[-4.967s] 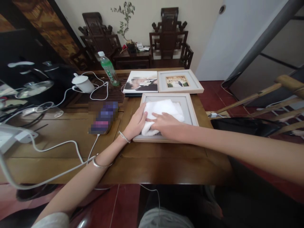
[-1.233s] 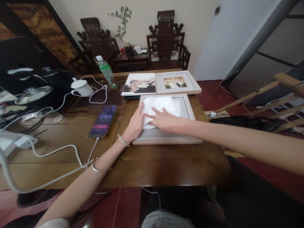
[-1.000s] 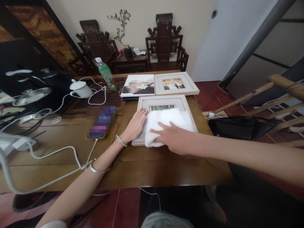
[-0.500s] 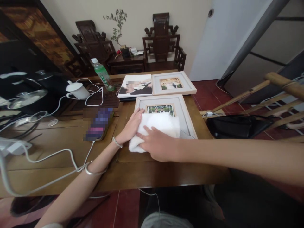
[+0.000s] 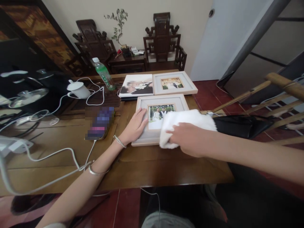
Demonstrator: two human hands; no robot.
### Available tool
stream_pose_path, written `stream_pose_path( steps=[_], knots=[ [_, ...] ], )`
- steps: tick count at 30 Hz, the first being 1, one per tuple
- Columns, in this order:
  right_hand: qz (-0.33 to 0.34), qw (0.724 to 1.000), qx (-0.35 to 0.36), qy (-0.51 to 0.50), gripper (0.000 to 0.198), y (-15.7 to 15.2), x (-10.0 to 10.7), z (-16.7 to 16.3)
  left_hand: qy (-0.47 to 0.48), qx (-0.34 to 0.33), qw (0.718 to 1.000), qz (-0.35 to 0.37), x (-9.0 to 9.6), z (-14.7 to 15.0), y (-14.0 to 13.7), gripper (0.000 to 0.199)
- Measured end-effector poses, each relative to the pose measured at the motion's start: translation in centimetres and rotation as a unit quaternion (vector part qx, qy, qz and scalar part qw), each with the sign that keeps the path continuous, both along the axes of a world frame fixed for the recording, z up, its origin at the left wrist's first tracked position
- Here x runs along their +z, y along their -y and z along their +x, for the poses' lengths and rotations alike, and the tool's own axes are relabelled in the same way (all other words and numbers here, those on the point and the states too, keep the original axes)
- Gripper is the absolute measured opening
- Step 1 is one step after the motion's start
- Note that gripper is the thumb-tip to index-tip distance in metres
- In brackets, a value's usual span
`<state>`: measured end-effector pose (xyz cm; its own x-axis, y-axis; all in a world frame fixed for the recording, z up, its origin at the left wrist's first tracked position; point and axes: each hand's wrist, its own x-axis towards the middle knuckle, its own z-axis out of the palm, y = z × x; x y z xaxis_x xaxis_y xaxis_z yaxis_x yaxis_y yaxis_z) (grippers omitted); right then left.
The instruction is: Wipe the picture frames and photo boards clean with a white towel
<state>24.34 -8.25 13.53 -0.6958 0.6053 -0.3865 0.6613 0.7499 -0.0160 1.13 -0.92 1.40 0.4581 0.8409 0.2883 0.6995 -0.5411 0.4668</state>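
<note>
A picture frame [image 5: 142,139] with a pale wooden border and a photo of two people lies flat near the table's right end. My left hand [image 5: 136,126] rests on its left side, fingers stretched out over the border and mat. Bunched under my right hand [image 5: 186,137] is a white fluffy cloth [image 5: 190,118], gripped at its near left part. That cloth covers the frame's lower right and hangs over its right edge. Behind lie a second picture frame [image 5: 191,87] and, left of it, a white-edged photo panel [image 5: 136,91] on a dark stack.
On the wooden table [image 5: 152,171] are a phone [image 5: 102,123] on a charging cable, a lidded white cup [image 5: 79,90], a green-labelled bottle [image 5: 104,74], a pot [image 5: 29,98] and white cables. A wooden chair [image 5: 280,85] and black bag [image 5: 237,126] stand to the right.
My right hand has slid the cloth rightward across the frame, uncovering the photo and the frame's lower left. My left hand stays at the left side, its fingers now plainly on the frame.
</note>
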Motion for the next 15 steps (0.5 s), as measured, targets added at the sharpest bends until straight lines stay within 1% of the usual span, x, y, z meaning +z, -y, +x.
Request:
stream_pose_path(
  steps=[3, 6, 11, 13, 15],
  knots=[
    [0.05, 0.99, -0.094, 0.089, 0.023, 0.2, 0.4, 2.0, -0.023, -0.017, 1.0, 0.009, 0.0, 0.0, 0.0, 0.059],
    [0.097, 0.975, -0.155, 0.126, 0.026, -1.6, 0.0, 3.3, -0.05, -0.024, 0.998, 0.005, 0.0, 0.0, 0.0, 0.058],
    [0.165, 0.967, -0.173, 0.084, 0.043, -7.8, -2.2, 4.9, -0.059, -0.027, 0.998, 0.0, 0.0, 0.0, 0.1, 0.057],
    [0.194, 0.966, -0.154, 0.074, 0.047, -9.9, -3.2, 5.4, -0.054, -0.028, 0.998, 0.005, 0.0, 0.0, 0.1, 0.056],
    [0.217, 0.966, -0.121, 0.071, 0.05, -11.0, -4.0, 5.8, -0.052, -0.027, 0.998, 0.01, 0.0, 0.0, 0.1, 0.056]
  ],
)
